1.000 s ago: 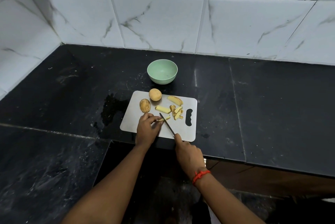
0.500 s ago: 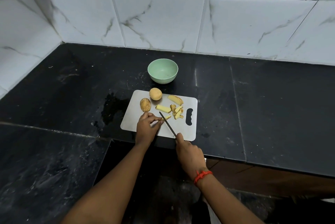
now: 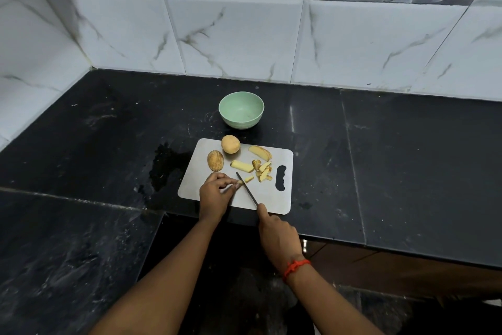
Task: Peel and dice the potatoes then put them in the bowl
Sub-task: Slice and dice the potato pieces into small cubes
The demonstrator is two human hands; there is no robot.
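Left fingers [image 3: 227, 180] pinch what looks like a potato strip [image 3: 239, 184]; right fingers [image 3: 264, 212] grip the knife [image 3: 247, 190], its blade beside the left fingertips.

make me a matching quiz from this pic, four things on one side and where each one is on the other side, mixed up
Things:
1 bowl
2 knife
3 round potato
4 potato strip

Places:
a gripped in the right hand
b pinched by the left hand on the cutting board
c on the counter, beyond the cutting board
d whole, at the cutting board's far edge

Pairs: 1-c, 2-a, 3-d, 4-b
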